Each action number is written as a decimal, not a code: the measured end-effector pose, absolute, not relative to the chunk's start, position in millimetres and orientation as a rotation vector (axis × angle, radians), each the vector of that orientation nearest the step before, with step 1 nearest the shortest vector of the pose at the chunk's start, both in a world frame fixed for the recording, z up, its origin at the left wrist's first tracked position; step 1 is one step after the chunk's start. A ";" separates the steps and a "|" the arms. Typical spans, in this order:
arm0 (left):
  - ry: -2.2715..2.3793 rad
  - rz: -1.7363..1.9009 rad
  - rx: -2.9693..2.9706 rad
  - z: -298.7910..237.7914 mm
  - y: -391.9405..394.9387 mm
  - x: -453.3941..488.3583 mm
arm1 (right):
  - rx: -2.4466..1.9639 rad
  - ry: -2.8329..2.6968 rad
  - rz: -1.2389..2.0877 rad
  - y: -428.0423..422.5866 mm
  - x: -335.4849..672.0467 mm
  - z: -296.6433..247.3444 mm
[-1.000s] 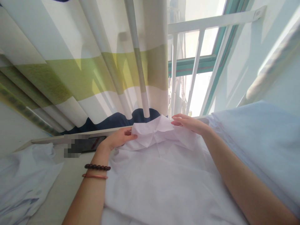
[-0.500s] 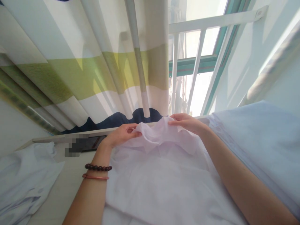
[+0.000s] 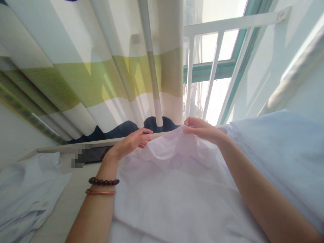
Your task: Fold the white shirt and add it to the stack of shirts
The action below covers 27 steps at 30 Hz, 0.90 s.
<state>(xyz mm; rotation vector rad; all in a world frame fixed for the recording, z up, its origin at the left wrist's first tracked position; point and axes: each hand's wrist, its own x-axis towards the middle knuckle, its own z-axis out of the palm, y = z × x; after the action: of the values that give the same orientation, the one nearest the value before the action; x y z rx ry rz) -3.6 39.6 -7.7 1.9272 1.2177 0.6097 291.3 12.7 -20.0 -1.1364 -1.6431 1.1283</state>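
Note:
A white shirt (image 3: 177, 189) lies spread out in front of me, its far end, which looks like the collar, raised and creased. My right hand (image 3: 199, 130) pinches the top edge of that end between thumb and fingers, holding it up. To the left, my left hand (image 3: 135, 141) has its fingers apart beside the collar's left end and grips nothing. A dark beaded bracelet (image 3: 103, 181) and a copper-coloured bangle (image 3: 101, 192) circle my left wrist.
Left of my arm lie a dark flat phone-like device (image 3: 95, 154), partly blurred out, and another white cloth (image 3: 27, 189). Folded pale fabric (image 3: 283, 145) is piled at right. Behind hang a striped curtain (image 3: 101, 81) and a white window railing (image 3: 235, 23).
My left hand has let go of the collar's left part, and its fingers have spread. My right hand still holds the collar, now pulled up a little more.

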 end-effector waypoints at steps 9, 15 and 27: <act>1.175 0.535 2.086 -14.0 39.7 11.0 | -1.178 -1.773 0.904 9.7 284.2 -16.1; 1.270 0.452 2.219 -4.7 29.5 22.0 | -1.275 -1.881 0.791 8.6 281.4 -11.5; 1.340 0.524 2.331 -1.9 33.1 18.6 | -1.482 -1.969 0.771 8.1 280.1 -10.7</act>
<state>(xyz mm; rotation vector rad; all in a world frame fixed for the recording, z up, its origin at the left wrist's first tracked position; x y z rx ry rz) 18.6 33.1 -1.9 2.3308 1.3403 0.5238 280.1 8.1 -10.7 -1.4816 -1.9686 0.7706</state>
